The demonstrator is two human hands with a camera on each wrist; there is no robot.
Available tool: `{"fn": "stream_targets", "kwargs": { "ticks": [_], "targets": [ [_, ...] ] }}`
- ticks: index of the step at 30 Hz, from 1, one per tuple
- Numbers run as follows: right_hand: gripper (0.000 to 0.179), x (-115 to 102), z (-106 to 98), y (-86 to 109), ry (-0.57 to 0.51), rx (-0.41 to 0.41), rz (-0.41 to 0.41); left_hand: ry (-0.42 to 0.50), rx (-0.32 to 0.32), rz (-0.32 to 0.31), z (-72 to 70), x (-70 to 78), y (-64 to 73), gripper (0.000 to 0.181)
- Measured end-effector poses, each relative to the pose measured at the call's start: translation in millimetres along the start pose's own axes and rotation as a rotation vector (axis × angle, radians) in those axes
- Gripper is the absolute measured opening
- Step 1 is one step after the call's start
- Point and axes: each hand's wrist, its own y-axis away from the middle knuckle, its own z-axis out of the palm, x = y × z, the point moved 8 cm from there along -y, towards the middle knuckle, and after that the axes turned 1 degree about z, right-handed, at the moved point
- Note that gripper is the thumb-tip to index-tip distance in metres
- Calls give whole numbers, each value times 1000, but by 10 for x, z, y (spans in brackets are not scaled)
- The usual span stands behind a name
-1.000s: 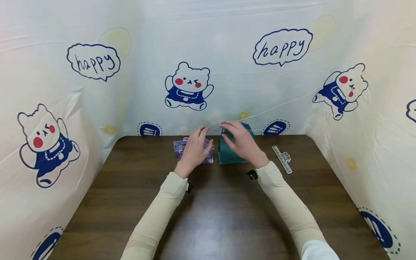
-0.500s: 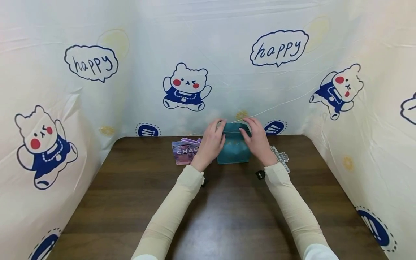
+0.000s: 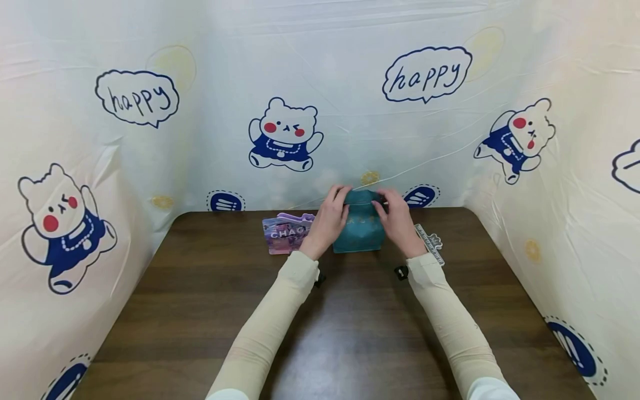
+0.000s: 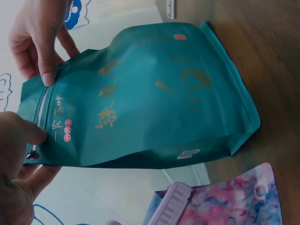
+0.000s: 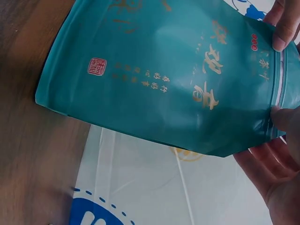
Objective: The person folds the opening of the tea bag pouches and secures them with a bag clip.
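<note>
I see pale cloth walls (image 3: 350,33) on 3 sides, w/ folds (image 3: 109,161) on the L. Blue-line bears (image 3: 285,150) w/ red cheeks, "happy" bubbles (image 3: 137,99), blue ovals (image 3: 226,201) & yellow fruit slices (image 3: 370,178) are on them. Below's a dark brown wood table (image 3: 200,311) w/ rounded back corners & stripes. A soft white shine (image 3: 340,350) sits near its mid.

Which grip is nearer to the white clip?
Right. The right grip is left of the white clip, at the top of the green bag; the left grip is farther left.
</note>
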Motion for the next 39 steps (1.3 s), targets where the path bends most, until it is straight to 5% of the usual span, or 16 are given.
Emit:
{"fn": "stream_targets", "kwargs": {
  "ticks": [25,39],
  "targets": [
    [9,-42,-181,84,-49,-50,-39,92,17,45,-21,123,0,31],
    [15,-376,-281,216,-128,-66,-126,62,3,88,-330,379,186,32]
  ]
}}
